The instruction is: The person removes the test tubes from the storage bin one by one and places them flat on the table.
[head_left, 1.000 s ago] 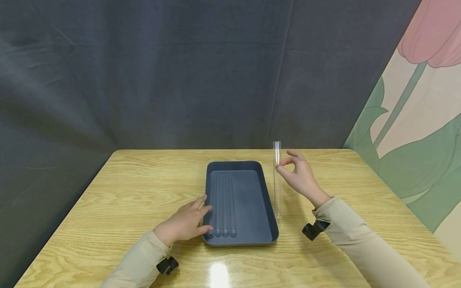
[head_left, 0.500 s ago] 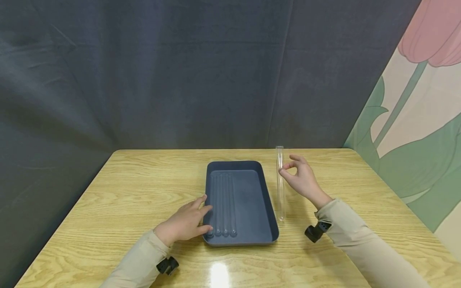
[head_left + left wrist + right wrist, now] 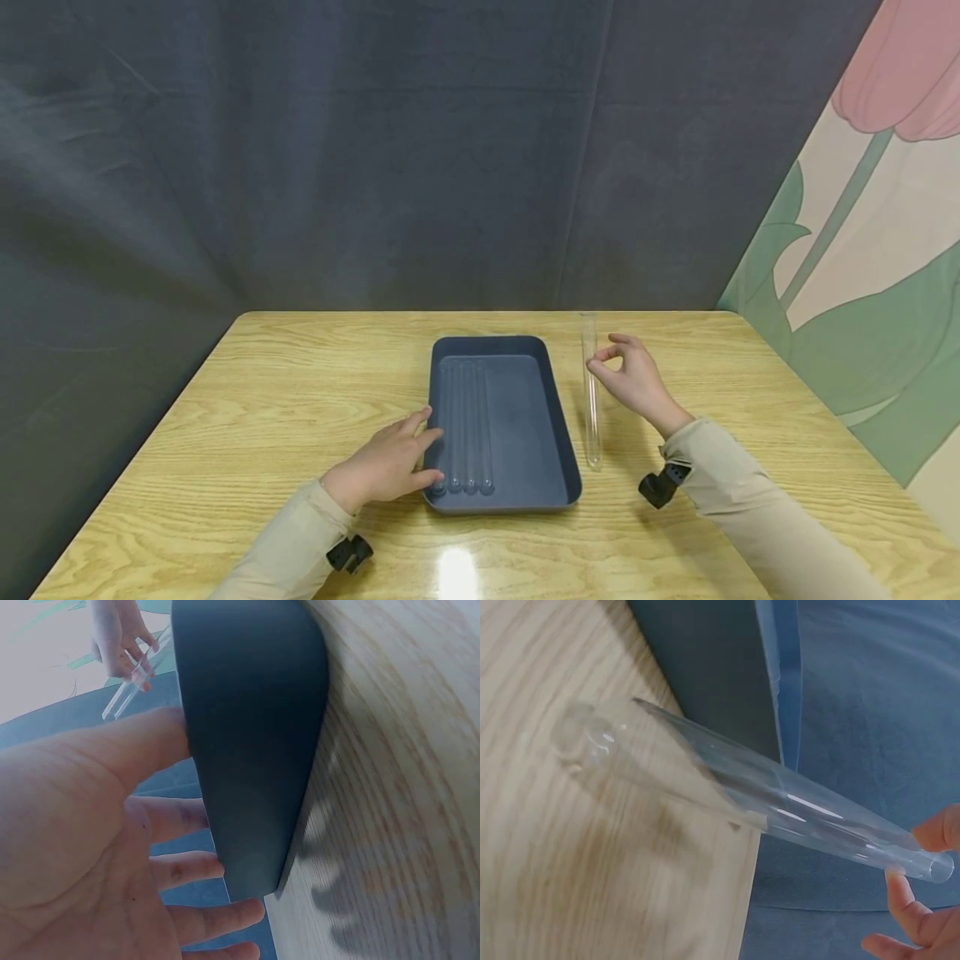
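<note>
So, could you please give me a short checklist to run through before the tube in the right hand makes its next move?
1. Right hand has a grip on the test tube: ok, thumb and forefinger pinch it near the open end.
2. Tube's rounded end is down on the table: cannot tell, it is at or just above the wood.
3. Tube is outside the tray: ok, it lies beside the tray's right wall.
4. Tray has free floor: ok, four tubes lie along the left side, and the right part is bare.
5. Left hand steadies the tray: ok, fingers rest on its left edge.
6. Tube is intact: cannot tell, the wrist view is blurred.
</note>
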Demonstrator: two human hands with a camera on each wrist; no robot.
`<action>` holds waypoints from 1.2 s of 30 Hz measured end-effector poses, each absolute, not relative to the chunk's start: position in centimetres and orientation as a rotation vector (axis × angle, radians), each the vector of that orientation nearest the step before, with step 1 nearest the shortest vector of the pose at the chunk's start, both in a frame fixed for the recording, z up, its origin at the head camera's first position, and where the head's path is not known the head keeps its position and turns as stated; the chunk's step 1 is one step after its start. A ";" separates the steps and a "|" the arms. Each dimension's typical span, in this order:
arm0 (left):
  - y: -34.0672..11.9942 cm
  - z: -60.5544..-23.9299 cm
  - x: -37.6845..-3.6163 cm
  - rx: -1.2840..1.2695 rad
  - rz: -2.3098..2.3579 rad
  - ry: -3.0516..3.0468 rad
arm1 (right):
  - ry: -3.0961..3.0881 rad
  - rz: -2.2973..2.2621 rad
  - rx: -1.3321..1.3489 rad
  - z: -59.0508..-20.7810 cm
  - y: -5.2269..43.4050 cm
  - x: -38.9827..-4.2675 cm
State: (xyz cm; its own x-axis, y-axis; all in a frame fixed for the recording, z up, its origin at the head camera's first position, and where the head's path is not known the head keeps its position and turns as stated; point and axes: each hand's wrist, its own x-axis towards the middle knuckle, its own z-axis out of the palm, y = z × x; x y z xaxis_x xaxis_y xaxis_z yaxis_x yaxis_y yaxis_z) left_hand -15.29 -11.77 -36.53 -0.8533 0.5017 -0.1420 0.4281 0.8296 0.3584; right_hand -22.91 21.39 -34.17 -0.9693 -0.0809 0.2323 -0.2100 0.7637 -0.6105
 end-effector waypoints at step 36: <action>-11.7 -36.5 -15.2 0.697 0.460 2.779 | -2.991 0.881 0.098 -37.8 21.5 -24.8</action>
